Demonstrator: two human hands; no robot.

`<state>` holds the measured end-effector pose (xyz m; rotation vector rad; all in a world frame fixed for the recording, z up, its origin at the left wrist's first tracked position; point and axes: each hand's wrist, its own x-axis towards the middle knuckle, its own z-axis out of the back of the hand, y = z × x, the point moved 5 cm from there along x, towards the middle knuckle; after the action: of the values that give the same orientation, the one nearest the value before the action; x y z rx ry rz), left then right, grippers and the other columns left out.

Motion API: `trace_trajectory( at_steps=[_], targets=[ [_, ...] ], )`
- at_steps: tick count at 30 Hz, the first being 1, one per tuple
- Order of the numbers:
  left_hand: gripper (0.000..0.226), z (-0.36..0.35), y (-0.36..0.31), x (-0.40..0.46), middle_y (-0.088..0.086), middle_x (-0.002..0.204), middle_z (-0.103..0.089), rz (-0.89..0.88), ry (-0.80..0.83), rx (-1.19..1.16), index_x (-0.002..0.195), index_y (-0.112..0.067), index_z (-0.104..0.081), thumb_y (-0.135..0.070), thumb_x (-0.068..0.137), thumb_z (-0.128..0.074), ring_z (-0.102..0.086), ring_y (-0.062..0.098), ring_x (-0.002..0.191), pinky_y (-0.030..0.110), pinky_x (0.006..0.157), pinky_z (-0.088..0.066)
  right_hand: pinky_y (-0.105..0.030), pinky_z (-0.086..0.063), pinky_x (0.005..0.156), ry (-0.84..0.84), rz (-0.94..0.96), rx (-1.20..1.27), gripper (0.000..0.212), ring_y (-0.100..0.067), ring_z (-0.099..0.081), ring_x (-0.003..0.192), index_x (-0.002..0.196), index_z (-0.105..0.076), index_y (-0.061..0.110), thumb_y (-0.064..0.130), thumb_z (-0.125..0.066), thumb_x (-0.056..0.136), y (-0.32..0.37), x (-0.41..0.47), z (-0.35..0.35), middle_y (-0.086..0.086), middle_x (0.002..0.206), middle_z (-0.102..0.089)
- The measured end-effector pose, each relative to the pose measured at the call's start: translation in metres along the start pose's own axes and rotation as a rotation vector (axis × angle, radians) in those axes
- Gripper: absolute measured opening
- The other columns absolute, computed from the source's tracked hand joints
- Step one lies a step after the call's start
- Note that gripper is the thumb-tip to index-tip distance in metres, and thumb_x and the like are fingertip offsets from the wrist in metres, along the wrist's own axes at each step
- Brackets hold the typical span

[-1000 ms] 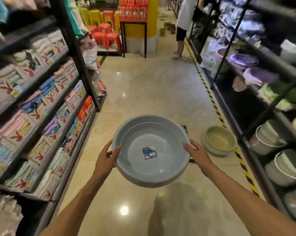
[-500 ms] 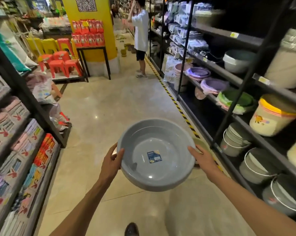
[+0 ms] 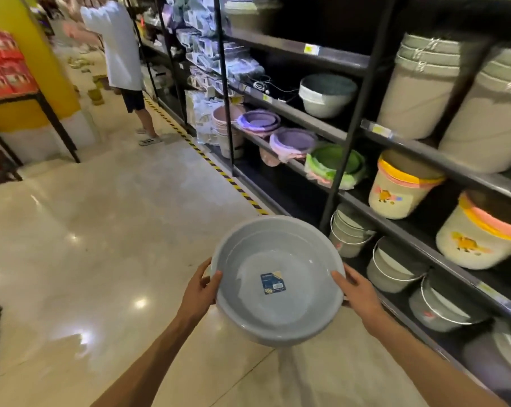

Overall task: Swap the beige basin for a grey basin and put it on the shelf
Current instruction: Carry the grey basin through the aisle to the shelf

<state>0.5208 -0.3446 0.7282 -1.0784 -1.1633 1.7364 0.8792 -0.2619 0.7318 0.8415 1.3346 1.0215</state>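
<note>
The grey basin (image 3: pixel 277 280) was held level in front of the person, out over the floor (image 3: pixel 107 230) of the aisle, with the left hand (image 3: pixel 200 290) clamped on its left rim and the right hand (image 3: pixel 358 292) clamped on its right rim, thumbs hooked over the lip and fingers underneath. A blue label (image 3: pixel 272 282) sat on its bottom. What had changed over the last second was the view rather than the grip: a second earlier the person faced straight down the aisle, with towel racks on the left and the beige basin lying on the floor just past the right hand; half a second earlier the head had begun to swing right; now the shelf (image 3: pixel 395 227) filled the right half of the view, and the beige basin was no longer in view, hidden behind the grey one or left outside the frame. The hands sat on the rim just as they had before, and the basin had stayed at much the same height and tilt. That read as the swap being done and the carry turning into the placing. The lower tiers were crowded with stacked buckets (image 3: pixel 349 233) and tubs, while the dark bay near a green basin (image 3: pixel 336 165) looked freer, though its depth could not be judged. Another person (image 3: pixel 119 54) stood well apart up the aisle and was no obstacle.
</note>
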Motion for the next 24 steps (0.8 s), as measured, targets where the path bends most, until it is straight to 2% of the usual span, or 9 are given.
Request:
trace_trajectory(
  at_steps=[3,6,8,11,13,15,18,21,24],
  targets=[
    [0.048,-0.016,-0.002,0.063,-0.002,0.118,-0.075,0.026,0.061,0.027,0.147,-0.035,-0.050,-0.041,0.101,-0.064,-0.079,0.018,0.095,0.048,0.079,-0.067,-0.029,-0.060,0.065,-0.074,-0.058,0.023,0.035,-0.017,-0.073,0.100,0.131,-0.057,0.042,0.035,-0.069,0.098,-0.002,0.035,0.005,0.007,0.115,-0.074],
    [0.042,-0.039,-0.002,0.120,0.002,0.115,-0.077,0.061,0.104,0.025,0.141,-0.037,-0.051,-0.035,0.101,-0.066,-0.079,0.019,0.091,0.049,0.079,-0.066,-0.025,-0.061,0.061,-0.120,-0.090,0.027,0.043,-0.018,-0.076,0.101,0.138,-0.061,0.037,0.040,-0.071,0.096,-0.004,0.078,0.011,0.005,0.119,-0.076],
    [0.041,-0.056,-0.002,0.158,0.005,0.112,-0.077,0.093,0.125,0.021,0.139,-0.036,-0.051,-0.031,0.101,-0.065,-0.080,0.021,0.088,0.046,0.076,-0.067,-0.026,-0.062,0.062,-0.134,-0.116,0.017,0.048,-0.019,-0.076,0.103,0.141,-0.060,0.035,0.041,-0.072,0.095,-0.007,0.112,0.013,0.004,0.122,-0.075],
    [0.042,-0.086,0.005,0.214,0.003,0.116,-0.074,0.160,0.163,0.015,0.140,-0.037,-0.047,-0.034,0.101,-0.064,-0.078,0.024,0.095,0.038,0.073,-0.067,-0.030,-0.062,0.065,-0.155,-0.147,0.027,0.047,-0.019,-0.075,0.103,0.142,-0.058,0.036,0.038,-0.072,0.097,-0.015,0.171,0.018,0.003,0.123,-0.074],
    [0.045,-0.104,0.016,0.253,0.009,0.117,-0.073,0.206,0.164,0.020,0.144,-0.032,-0.046,-0.030,0.102,-0.063,-0.077,0.027,0.096,0.038,0.072,-0.067,-0.030,-0.061,0.066,-0.144,-0.173,0.029,0.049,-0.018,-0.074,0.101,0.142,-0.055,0.037,0.036,-0.072,0.097,-0.024,0.214,0.019,0.004,0.123,-0.072],
    [0.043,-0.120,0.029,0.293,0.018,0.117,-0.072,0.257,0.156,0.032,0.144,-0.027,-0.045,-0.021,0.104,-0.060,-0.075,0.029,0.093,0.032,0.065,-0.066,-0.028,-0.060,0.064,-0.132,-0.227,0.024,0.051,-0.017,-0.074,0.100,0.143,-0.051,0.034,0.033,-0.072,0.097,-0.036,0.259,0.021,0.004,0.121,-0.072],
    [0.043,-0.144,0.052,0.346,0.017,0.122,-0.069,0.324,0.150,0.048,0.144,-0.024,-0.044,-0.015,0.104,-0.059,-0.073,0.030,0.097,0.027,0.063,-0.065,-0.042,-0.066,0.074,-0.124,-0.319,0.005,0.061,-0.026,-0.077,0.098,0.149,-0.046,0.029,0.029,-0.075,0.095,-0.060,0.323,0.024,-0.005,0.120,-0.074],
    [0.045,-0.164,0.093,0.399,0.015,0.125,-0.068,0.406,0.163,0.057,0.144,-0.018,-0.045,-0.012,0.103,-0.063,-0.074,0.024,0.097,0.029,0.065,-0.065,-0.041,-0.062,0.074,-0.123,-0.391,-0.004,0.053,-0.027,-0.076,0.095,0.142,-0.044,0.028,0.023,-0.072,0.097,-0.094,0.380,0.021,-0.008,0.113,-0.073],
    [0.058,-0.184,0.140,0.445,0.022,0.128,-0.068,0.493,0.182,0.070,0.143,-0.016,-0.047,-0.020,0.091,-0.071,-0.073,0.032,0.104,0.045,0.082,-0.065,-0.044,-0.061,0.072,-0.114,-0.503,0.001,0.053,-0.034,-0.073,0.100,0.143,-0.041,0.020,0.010,-0.068,0.099,-0.141,0.428,0.017,-0.015,0.119,-0.071]
  ],
)
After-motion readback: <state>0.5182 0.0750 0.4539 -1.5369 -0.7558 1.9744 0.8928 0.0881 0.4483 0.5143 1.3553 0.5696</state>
